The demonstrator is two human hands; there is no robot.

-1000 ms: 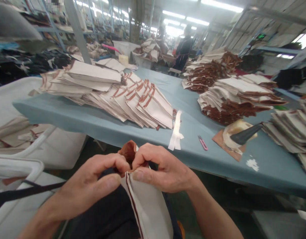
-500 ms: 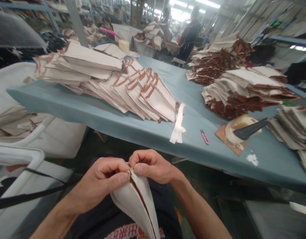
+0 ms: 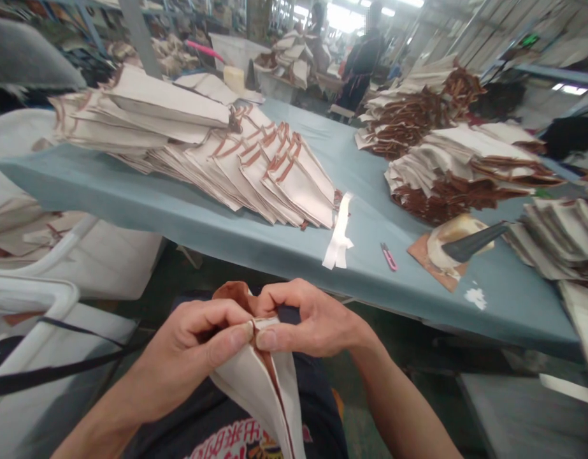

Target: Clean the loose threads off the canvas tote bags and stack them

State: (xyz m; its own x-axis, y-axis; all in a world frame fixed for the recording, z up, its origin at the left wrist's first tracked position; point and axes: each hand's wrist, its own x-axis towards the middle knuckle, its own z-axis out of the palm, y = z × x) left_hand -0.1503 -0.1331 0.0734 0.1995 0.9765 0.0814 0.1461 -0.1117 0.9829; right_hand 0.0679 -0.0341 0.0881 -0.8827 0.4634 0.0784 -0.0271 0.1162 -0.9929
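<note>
Between my two hands, above my lap, is a cream fabric piece [image 3: 248, 379] with a brown inner side and a slit-like seam running down its length. My left hand [image 3: 205, 338] pinches its top edge on the left of the seam, thumb on the front and fingers behind. On the right of the seam, my right hand [image 3: 306, 322] grips the same edge, also between thumb and fingers. The two thumb tips nearly meet at the seam. A brown flap [image 3: 234, 292] of the piece shows behind the fingers. The fingertips behind the cloth are hidden.
Ahead stands a blue-covered table [image 3: 179, 220] bearing a fanned stack of cream pieces [image 3: 294, 178], white strips [image 3: 339, 239], pink thread snips [image 3: 389, 257] and a glue pot with a dark-handled brush [image 3: 453, 248]. More piles [image 3: 446, 172] lie right. White bins [image 3: 107, 255] stand left; a person [image 3: 363, 60] is beyond.
The fabric's edge is spread wider under my thumbs, and its brown inner side shows more, with a brown flap now visible behind. Both hands keep their pinch. The view has shifted slightly.
</note>
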